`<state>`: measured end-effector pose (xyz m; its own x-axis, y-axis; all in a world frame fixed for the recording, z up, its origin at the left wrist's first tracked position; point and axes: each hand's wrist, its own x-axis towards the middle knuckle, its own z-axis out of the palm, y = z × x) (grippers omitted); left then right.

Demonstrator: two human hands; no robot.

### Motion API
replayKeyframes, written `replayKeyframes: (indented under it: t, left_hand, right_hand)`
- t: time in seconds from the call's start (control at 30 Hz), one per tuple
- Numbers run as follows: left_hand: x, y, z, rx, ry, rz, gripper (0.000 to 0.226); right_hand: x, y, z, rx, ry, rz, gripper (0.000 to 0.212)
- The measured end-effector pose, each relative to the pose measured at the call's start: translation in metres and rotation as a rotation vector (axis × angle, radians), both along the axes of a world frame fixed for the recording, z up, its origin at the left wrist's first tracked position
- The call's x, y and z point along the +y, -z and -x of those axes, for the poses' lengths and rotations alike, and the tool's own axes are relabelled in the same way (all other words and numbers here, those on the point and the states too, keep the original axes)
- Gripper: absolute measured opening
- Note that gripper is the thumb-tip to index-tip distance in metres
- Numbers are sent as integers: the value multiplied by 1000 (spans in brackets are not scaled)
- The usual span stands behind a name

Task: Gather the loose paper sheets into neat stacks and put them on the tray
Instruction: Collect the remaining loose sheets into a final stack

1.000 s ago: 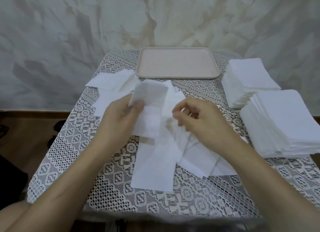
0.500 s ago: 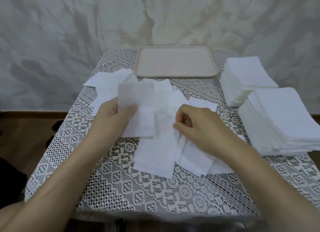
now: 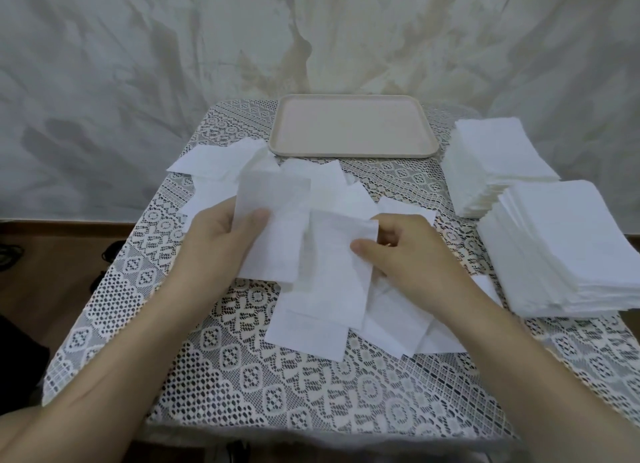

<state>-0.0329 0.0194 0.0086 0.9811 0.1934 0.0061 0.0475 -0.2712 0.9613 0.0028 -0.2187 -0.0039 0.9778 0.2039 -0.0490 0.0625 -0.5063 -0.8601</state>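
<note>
A grey-white marbled wall (image 3: 138,64) fills the background. Below it stands a small table covered with a white lace cloth (image 3: 242,376).

At the table's right edge sit two tall, squared stacks of white paper: the near stack (image 3: 571,248) and, just behind and touching it, the far stack (image 3: 498,151).

A pale pink tray (image 3: 353,97) lies at the far middle of the table, with no paper on it.

Loose sheets (image 3: 311,331) lie overlapping and askew across the table's middle, between the tray and the person. More sheets (image 3: 214,161) lie to the left, one corner reaching the tray's near left corner.

Both bare forearms reach in from the bottom edge. The left hand (image 3: 214,241) is raised over the pile, gripping held paper (image 3: 273,203). Its thumb (image 3: 256,217) presses on top and its fingers curl underneath. Whether this is one sheet or several cannot be told.

The right hand (image 3: 415,258) pinches a lifted sheet (image 3: 336,255) by its right edge, thumb tip (image 3: 363,249) on top and bent fingers behind. That sheet overlaps the left hand's paper and hangs down over the pile.

Both hands are well short of the tray, with loose sheets lying between.
</note>
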Motion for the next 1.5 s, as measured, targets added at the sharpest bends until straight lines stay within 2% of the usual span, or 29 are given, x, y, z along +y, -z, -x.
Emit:
replayKeyframes:
  t: [0.07, 0.2, 0.4, 0.6, 0.83, 1.03, 1.23, 1.37, 1.5]
  left_hand:
    - [-3, -1, 1, 20, -11, 31, 31]
    - [-7, -3, 0, 66, -5, 123, 34]
    - [-17, 0, 1, 51, 9, 241, 32]
    - [-38, -3, 9, 125, 116, 323, 33]
    - [-39, -3, 11, 178, 143, 412, 36]
    - [-39, -2, 12, 179, 181, 382, 36]
    - [-44, -6, 13, 154, 146, 414, 35]
    - [-45, -6, 13, 110, 93, 425, 34]
    - [-45, -6, 12, 104, 60, 401, 34]
  right_hand:
    - [-2, -3, -3, -51, 29, -32, 25]
    - [-11, -17, -10, -17, 97, -278, 29]
    - [-8, -28, -5, 14, 12, -437, 31]
    - [4, -21, -2, -53, 63, -408, 32]
    - [14, -16, -1, -29, 84, -411, 28]
    - [17, -13, -2, -12, 114, -385, 29]
    - [19, -14, 1, 30, 172, -375, 21]
    - [18, -15, 4, 119, 115, -352, 17]
    - [17, -13, 7, 120, 45, -339, 26]
